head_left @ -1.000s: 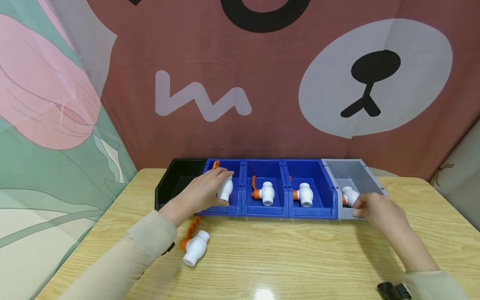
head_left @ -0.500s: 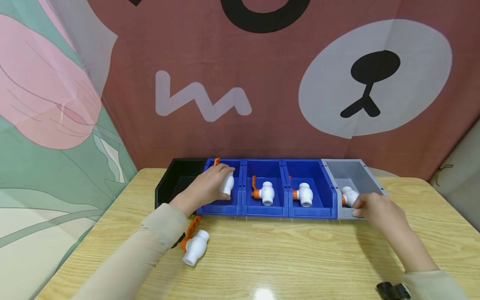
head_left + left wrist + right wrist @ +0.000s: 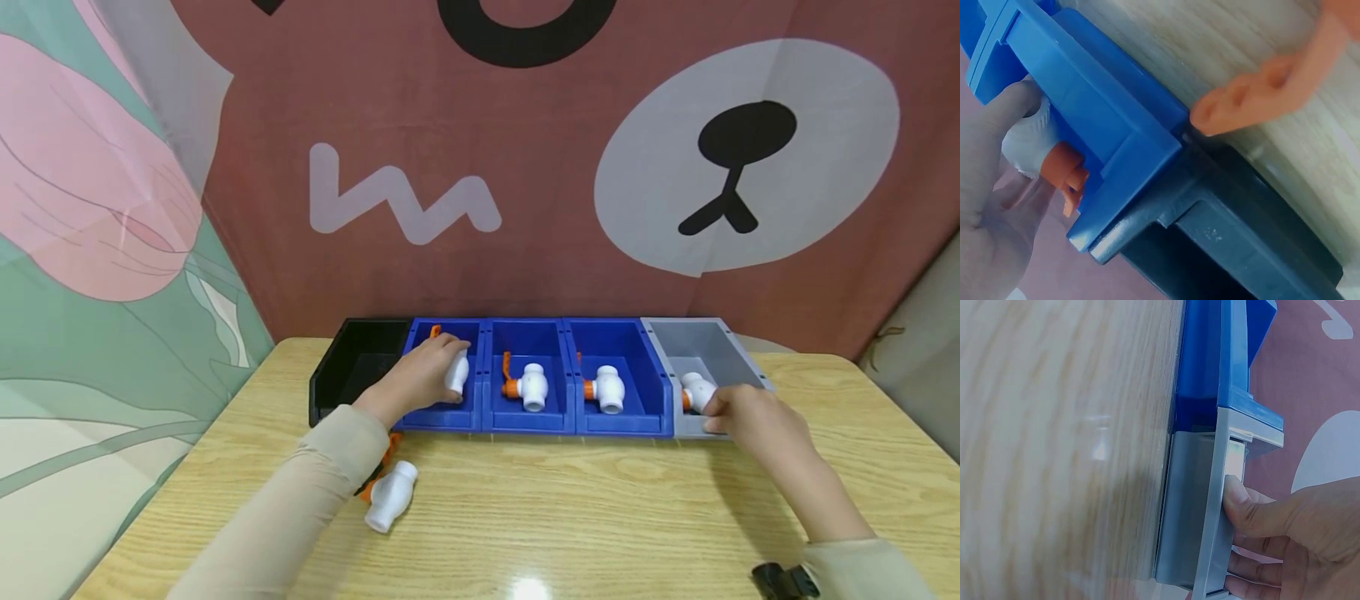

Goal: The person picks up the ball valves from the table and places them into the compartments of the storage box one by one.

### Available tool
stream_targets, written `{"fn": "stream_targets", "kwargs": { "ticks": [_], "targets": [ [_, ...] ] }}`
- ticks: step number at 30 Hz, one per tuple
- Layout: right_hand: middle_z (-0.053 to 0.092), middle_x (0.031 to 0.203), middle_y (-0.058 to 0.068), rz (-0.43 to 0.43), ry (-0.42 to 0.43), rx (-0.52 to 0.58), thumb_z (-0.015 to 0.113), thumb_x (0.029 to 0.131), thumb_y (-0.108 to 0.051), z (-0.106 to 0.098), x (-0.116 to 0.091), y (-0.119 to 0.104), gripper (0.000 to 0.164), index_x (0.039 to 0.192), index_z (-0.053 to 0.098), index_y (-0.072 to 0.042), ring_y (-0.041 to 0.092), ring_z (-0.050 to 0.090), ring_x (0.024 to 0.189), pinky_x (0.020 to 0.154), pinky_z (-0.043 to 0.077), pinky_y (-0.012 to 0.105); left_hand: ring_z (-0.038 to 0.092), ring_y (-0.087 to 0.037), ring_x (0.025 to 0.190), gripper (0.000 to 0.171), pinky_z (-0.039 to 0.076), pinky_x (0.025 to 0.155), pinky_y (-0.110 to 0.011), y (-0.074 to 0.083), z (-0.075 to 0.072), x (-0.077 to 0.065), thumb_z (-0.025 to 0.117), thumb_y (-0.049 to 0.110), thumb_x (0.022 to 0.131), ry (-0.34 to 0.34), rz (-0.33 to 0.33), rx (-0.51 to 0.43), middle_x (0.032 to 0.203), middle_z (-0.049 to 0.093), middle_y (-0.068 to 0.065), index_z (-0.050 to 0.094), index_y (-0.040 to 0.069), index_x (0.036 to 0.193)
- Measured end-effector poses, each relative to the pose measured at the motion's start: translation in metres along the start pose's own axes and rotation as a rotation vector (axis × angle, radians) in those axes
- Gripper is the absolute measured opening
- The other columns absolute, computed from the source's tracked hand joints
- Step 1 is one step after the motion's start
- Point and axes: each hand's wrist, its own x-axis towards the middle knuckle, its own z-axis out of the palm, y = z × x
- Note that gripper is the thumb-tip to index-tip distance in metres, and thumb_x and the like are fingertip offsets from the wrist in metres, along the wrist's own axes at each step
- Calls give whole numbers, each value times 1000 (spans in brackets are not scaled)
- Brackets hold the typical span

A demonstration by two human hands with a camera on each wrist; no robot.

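Observation:
My left hand reaches into the leftmost blue bin and grips a white ball valve with an orange handle. The left wrist view shows thumb and fingers around this valve's white body. At the grey bin on the right, my right hand pinches the near end of another white ball valve. Its thumb lies just inside the bin's front wall, against the white end; the other fingers are partly hidden. Two more ball valves lie in the middle and right blue bins.
A black bin stands at the row's left end. On the wooden table, before the bins, lies one more white ball valve, its orange handle partly behind my left wrist. A printed cloth hangs behind the row.
My left hand has shifted slightly right and lower into the leftmost blue bin with its ball valve. The left forearm now covers more of the loose valve's handle. My right hand stays put.

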Motion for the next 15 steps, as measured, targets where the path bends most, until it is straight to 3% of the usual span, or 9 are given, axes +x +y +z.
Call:
{"fn": "stream_targets", "kwargs": {
  "ticks": [15],
  "targets": [
    [71,90,15,17,-30,5,79,82,-15,-1,2,1,10,87,74,-8,39,64,82,60,50,54,52,-31,121,76,42,107,-42,0,10,6,87,18,77,-69,-54,-2,136,53,-16,51,0,141]
  ]
}}
